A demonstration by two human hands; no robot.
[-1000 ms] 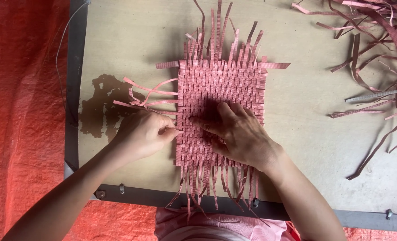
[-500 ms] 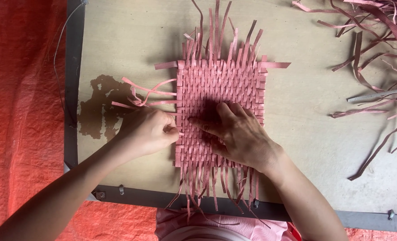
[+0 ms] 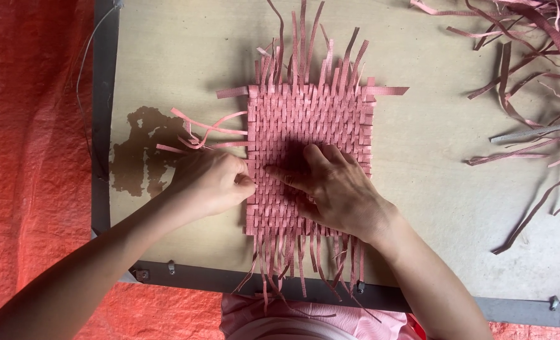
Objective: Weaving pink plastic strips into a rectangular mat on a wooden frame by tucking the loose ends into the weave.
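Note:
A square mat (image 3: 318, 113) woven from pink strips lies in the middle of a tan board (image 3: 167, 56), with loose strip ends sticking out on all sides. My left hand (image 3: 209, 182) is at the mat's left edge, its fingers pinched on a pink strip end there. Flat on the mat's lower middle rests my right hand (image 3: 336, 189), its fingers spread and pointing left toward the other hand. The two hands nearly touch.
A heap of loose pink strips (image 3: 532, 75) lies at the board's right and top right. A dark stain (image 3: 138, 151) marks the board left of the mat. Orange-red sheeting (image 3: 28, 157) lies left of the board's dark metal edge (image 3: 100, 126).
My left hand has shifted slightly right, closer against the mat's edge. The right hand stays pressed on the mat with little movement.

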